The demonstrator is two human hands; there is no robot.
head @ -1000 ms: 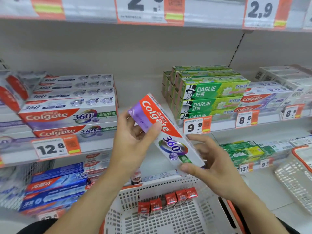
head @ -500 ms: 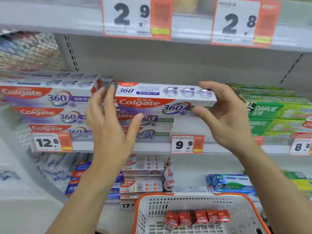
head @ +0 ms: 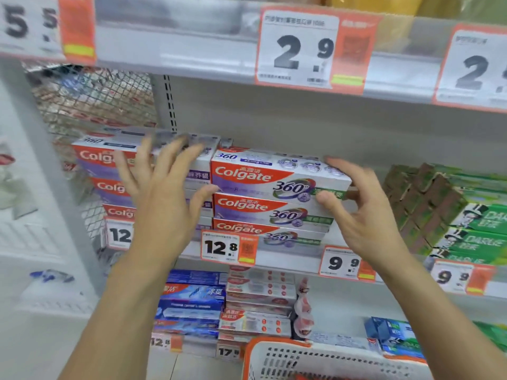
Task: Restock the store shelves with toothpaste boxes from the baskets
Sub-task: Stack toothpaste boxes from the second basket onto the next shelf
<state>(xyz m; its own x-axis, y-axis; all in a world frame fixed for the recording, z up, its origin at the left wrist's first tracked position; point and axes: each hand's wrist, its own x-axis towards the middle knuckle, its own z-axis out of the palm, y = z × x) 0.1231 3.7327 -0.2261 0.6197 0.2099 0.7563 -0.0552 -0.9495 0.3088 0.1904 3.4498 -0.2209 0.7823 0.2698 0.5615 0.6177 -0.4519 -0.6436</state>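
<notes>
A white, red and purple Colgate 360 toothpaste box (head: 263, 174) lies flat on top of a stack of the same boxes on the middle shelf (head: 288, 260). My right hand (head: 365, 215) spans its right end, with fingers on the top edge and the thumb against the front. My left hand (head: 162, 193) is off the box with fingers spread and blurred, in front of the neighbouring Colgate stack (head: 96, 157). The white basket with an orange rim (head: 274, 349) sits at the bottom; something red shows inside it.
Green Darlie boxes (head: 466, 215) are stacked to the right of the Colgate stack. A wire mesh divider (head: 90, 105) closes the left side. The upper shelf edge (head: 192, 56) with price tags hangs overhead. Blue toothpaste boxes (head: 192, 297) fill the lower shelf.
The box went from tilted in both hands above the basket to lying flat on the shelf stack. My left hand has let go and opened. The view shifted left and upward.
</notes>
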